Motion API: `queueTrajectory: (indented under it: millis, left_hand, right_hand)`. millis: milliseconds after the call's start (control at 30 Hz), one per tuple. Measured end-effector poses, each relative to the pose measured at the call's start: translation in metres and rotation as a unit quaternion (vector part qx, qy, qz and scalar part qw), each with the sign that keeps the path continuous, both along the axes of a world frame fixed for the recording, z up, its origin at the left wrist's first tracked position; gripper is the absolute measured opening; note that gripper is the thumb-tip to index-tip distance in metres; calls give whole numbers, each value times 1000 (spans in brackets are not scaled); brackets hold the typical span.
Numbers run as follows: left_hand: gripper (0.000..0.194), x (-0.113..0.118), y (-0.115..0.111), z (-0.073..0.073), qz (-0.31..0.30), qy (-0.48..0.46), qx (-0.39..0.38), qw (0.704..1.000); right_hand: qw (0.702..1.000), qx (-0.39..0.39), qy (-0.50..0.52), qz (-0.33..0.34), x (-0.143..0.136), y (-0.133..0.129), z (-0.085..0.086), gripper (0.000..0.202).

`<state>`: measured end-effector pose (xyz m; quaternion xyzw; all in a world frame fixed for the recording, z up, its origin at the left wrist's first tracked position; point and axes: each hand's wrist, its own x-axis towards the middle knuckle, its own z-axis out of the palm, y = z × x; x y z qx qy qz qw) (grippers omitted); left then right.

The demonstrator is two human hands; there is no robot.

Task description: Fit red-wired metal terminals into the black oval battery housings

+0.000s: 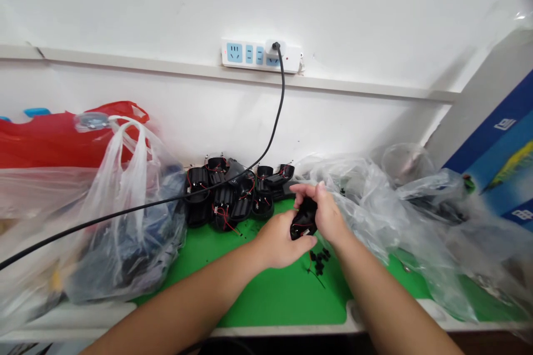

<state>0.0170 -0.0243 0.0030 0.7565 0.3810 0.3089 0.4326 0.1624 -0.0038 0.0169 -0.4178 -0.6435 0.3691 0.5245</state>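
Observation:
Above the green mat (266,299), a black plastic housing (305,217) with a thin red wire and a small white connector sits between my two hands. My left hand (278,241) grips it from the left, thumb along its near side. From the right, my right hand (327,213) curls round its far side, fingers bent over the top. Part of the housing is hidden by my fingers. Just below lie several small black pieces (320,260) and a thin dark wire. Behind and left of my hands is a pile of similar black housings (225,194) with red wires.
A black cable (166,201) runs from the wall power strip (261,56) down across the left side, over the pile. Filled plastic bags (125,233) stand at left, a red bag (54,138) behind them. Clear plastic bags (366,199) and a printed box (499,138) are at right.

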Motion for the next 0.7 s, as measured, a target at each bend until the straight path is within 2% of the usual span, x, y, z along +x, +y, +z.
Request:
queueTrajectory:
  millis: [267, 400, 500, 600, 700]
  left_hand:
    - [48, 1, 2, -6, 3, -3, 5, 1000]
    - [48, -1, 2, -3, 7, 24, -5, 1000]
    - [45, -2, 0, 2, -11, 20, -37, 999]
    - [46, 0, 1, 3, -50, -25, -98, 994]
    - [47, 4, -2, 7, -73, -94, -133, 984]
  right_hand:
    - [999, 0, 15, 43, -2, 0, -6, 71]
    - [990, -40, 105, 90, -2, 6, -6, 74]
    - [977, -60, 173, 108, 2, 13, -2, 76]
    - [965, -88, 235, 82, 8, 22, -2, 77]
    - [970, -75, 232, 11, 14, 33, -11, 75]
